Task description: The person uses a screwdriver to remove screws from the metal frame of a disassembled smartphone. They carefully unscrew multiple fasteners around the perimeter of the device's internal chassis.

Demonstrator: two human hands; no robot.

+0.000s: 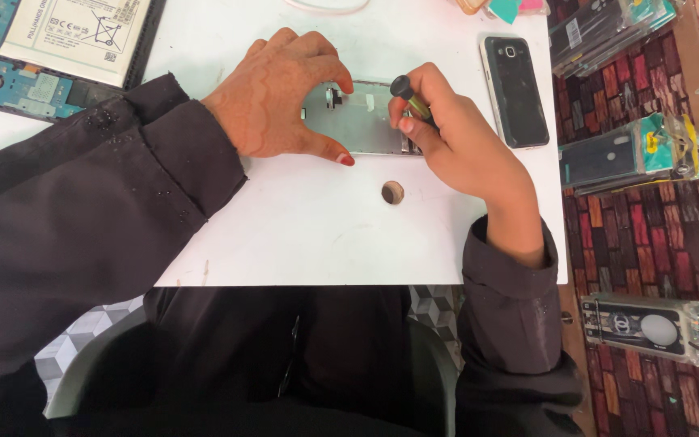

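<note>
This looks like a phone repair shop. An opened tablet [50, 48] lies at the white table's [301, 235] far left corner. Packaged phone cases [637, 158] hang beside its right edge.
</note>
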